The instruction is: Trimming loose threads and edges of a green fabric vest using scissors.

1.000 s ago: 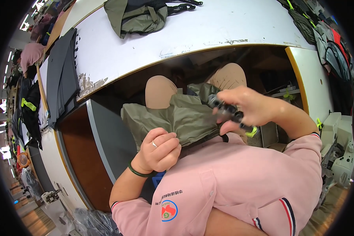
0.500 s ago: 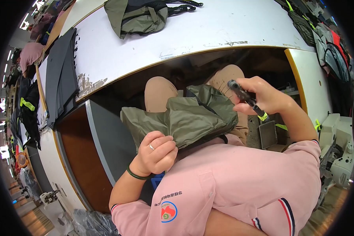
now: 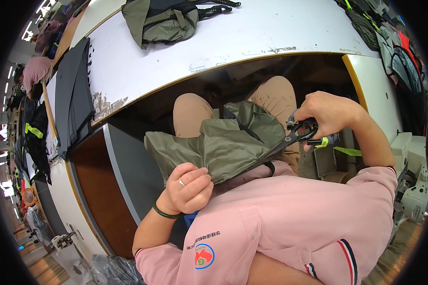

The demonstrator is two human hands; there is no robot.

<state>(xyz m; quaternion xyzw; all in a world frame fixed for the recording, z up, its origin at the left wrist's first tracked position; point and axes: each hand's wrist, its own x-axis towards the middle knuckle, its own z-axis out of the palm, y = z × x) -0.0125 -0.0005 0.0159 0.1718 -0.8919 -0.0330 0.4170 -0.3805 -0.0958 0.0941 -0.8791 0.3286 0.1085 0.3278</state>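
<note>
An olive-green fabric piece (image 3: 218, 149), like a sewn bag part, lies across my lap. At its near edge my left hand (image 3: 190, 189) is closed on the fabric, fingers curled and a ring showing. My right hand (image 3: 327, 113) grips black-handled scissors (image 3: 291, 137) at the right. Their blades point down-left over the fabric's right edge; whether the tips touch it I cannot tell. A bright yellow-green ribbon (image 3: 325, 142) hangs by the handles.
A white worktable (image 3: 233, 35) with a yellowish edge spans ahead, bearing a green backpack piece (image 3: 171, 26). Dark grey panels (image 3: 73, 85) hang over its left side. A grey partition (image 3: 128, 166) stands left of my legs. White sewing machine (image 3: 409, 175) at the right.
The scissors have turned so the blades now point toward the fabric's near right edge. My right hand has shifted slightly right. My left hand keeps its hold, almost unmoved.
</note>
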